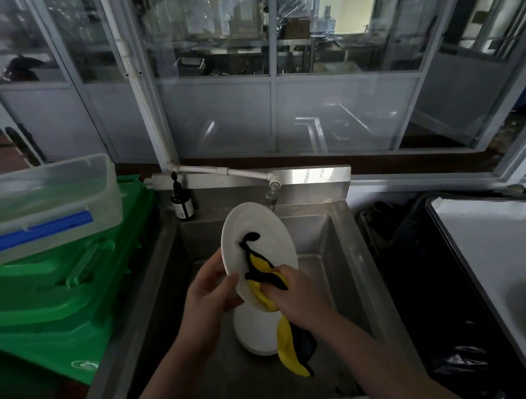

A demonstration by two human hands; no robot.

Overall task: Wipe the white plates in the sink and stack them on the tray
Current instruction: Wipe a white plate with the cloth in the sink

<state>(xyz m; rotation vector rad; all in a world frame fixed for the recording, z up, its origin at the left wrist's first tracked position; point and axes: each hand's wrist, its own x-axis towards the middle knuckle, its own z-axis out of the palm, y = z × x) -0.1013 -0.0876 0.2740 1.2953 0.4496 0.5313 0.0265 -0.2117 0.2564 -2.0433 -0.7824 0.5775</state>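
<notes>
Round white ceramic plate (259,231) pinched at its rim by left hand (209,296) over steel sink (343,256), yellow-and-black cloth (263,275) gripped by right hand (295,295); wet rim slip is risked, plate dropped onto white plates (254,330) below
</notes>
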